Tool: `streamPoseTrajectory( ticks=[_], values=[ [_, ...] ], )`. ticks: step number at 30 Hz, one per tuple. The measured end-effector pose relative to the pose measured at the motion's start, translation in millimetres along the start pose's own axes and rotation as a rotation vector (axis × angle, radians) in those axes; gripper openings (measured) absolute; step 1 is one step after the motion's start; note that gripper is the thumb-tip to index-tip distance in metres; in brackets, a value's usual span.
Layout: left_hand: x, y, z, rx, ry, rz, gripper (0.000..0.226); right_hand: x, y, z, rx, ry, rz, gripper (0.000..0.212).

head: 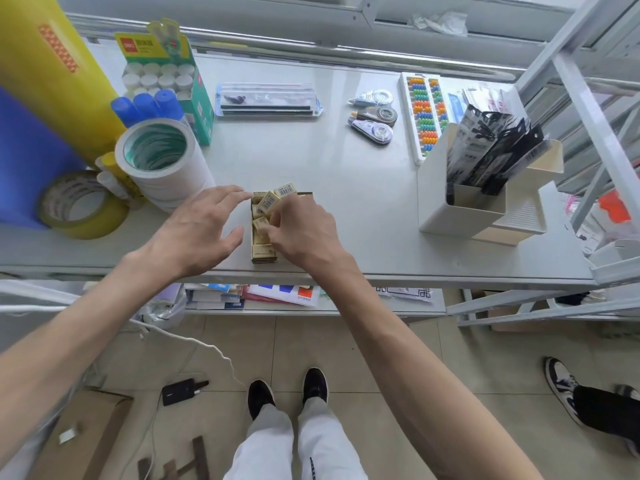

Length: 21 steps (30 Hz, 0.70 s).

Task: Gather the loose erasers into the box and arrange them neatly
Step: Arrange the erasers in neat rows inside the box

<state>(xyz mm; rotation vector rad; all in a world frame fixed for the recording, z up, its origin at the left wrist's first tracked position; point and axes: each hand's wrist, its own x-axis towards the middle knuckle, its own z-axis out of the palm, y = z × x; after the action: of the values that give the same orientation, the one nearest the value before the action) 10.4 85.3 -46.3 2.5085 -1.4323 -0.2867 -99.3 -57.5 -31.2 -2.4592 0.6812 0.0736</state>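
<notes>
Erasers [268,202] in right hand [304,233], left hand [197,226] (splayed)

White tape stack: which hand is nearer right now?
Left. The left hand hovers open just beside the white tape stack, near its base; the right hand is farther right, over the eraser box, pinching erasers.

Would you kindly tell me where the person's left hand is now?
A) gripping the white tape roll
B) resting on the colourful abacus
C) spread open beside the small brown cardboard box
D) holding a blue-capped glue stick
C: the left hand is spread open left of the small brown cardboard box, holding nothing, while the right hand pinches yellow-wrapped erasers inside it.
</notes>
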Motion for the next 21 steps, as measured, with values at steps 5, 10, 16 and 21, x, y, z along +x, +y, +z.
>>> streamPoseTrajectory(
  ticks=[5, 10, 16, 21],
  values=[
    [-2.7, -1.4, 0.0, -0.015, -0.011, -0.001, 0.059, 0.4, -7.0, 2.9, -0.061, -0.028, -0.014, 0.038],
    [-4.0, -2.5, -2.8, -0.031, -0.013, -0.007, 0.058, -0.3, -3.4, -6.9, -0.01, -0.038, -0.01, 0.017],
    [-4.7, -3.8, -5.7, -0.036, -0.019, -0.016, 0.058, -2.3, 0.8, -16.4, 0.068, -0.054, -0.051, 0.011],
    [-6.8, -3.4, -5.6, -0.035, -0.019, -0.013, 0.058, -4.5, 0.3, -14.6, 0.076, -0.077, -0.051, 0.026]
  ],
)
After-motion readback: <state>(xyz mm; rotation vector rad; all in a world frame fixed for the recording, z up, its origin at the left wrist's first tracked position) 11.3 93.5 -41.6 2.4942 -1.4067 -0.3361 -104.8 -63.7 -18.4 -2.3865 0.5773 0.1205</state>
